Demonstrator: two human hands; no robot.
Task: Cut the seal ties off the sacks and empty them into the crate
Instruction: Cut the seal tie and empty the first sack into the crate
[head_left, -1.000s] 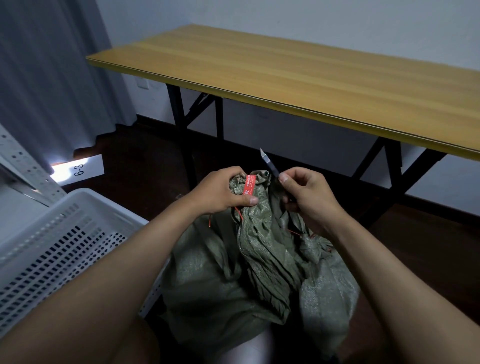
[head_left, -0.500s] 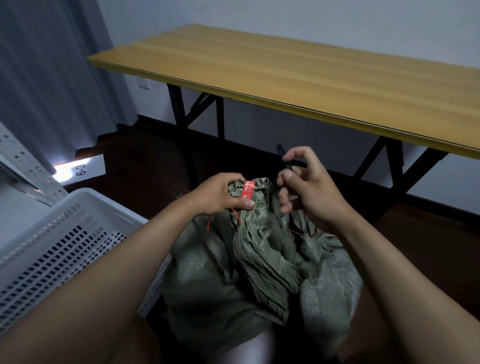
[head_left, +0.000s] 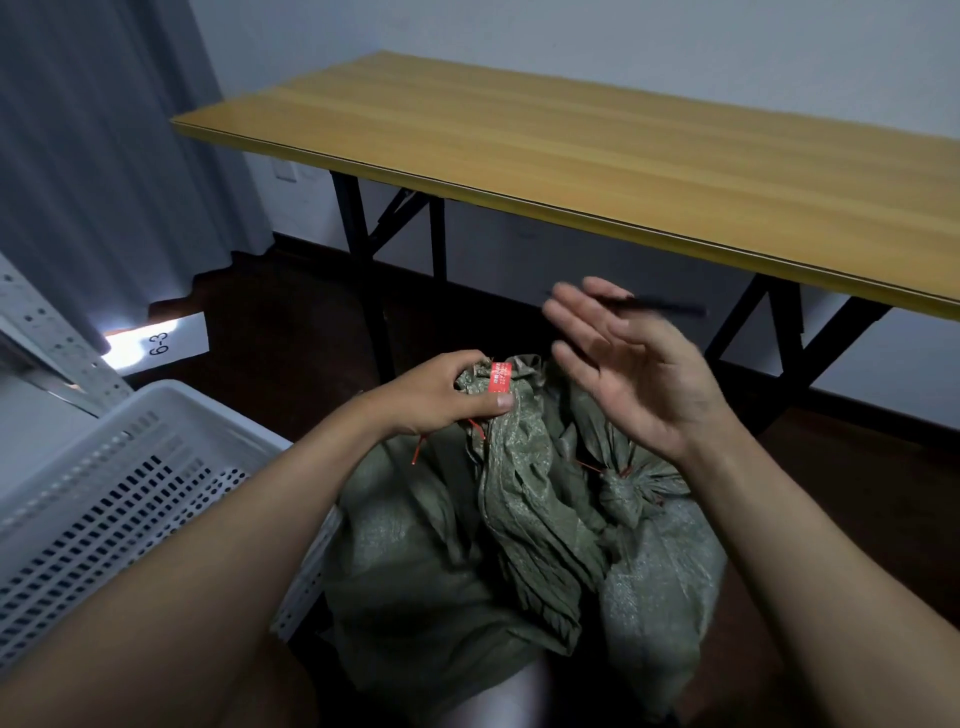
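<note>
Fingers of the left hand (head_left: 441, 397) pinch the red tag (head_left: 501, 376) at the sack (head_left: 524, 499) neck. Right hand (head_left: 631, 371) fingers are spread, a blurred dark knife (head_left: 660, 306) beside them; whether it is held is unclear.

Two green woven sacks (head_left: 519, 545) slump at lower centre; one's bunched neck stands upright bearing a red seal tag (head_left: 501, 376), the other's is knotted with red tie (head_left: 605, 469). White perforated crate (head_left: 130, 493) sits lower left.

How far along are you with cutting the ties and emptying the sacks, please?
Early. The left hand pinches the red tag on one sack's neck; the right hand is open, a blurred dark tool at its fingers. The second sack is tied; the crate shows nothing inside.
</note>
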